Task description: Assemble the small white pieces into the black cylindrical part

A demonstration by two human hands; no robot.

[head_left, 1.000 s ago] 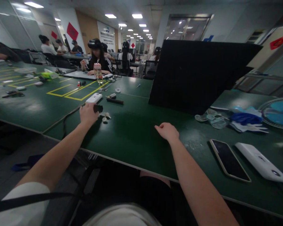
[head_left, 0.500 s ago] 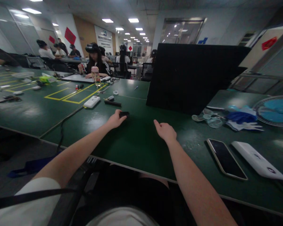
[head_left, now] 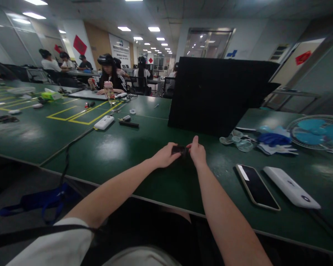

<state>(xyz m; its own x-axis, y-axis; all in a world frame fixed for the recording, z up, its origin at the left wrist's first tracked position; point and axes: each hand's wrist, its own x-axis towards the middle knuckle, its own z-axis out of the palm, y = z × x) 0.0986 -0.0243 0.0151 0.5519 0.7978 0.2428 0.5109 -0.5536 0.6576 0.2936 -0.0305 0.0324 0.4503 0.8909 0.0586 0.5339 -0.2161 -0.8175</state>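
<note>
A small black object is held just above the dark green table, in front of me. My left hand grips its left end with closed fingers. My right hand pinches its right end, thumb and forefinger together. What the black object is cannot be made out. Both forearms reach out over the table's near edge.
A tall black board stands behind my hands. To the right lie a phone, a white power bank, blue and white gloves and a blue fan. Left: another white power bank with a cable, yellow tape lines, and people seated farther back.
My left hand carried the small black object from the far left across to the middle. My right hand rose from the table and closed on its other end.
</note>
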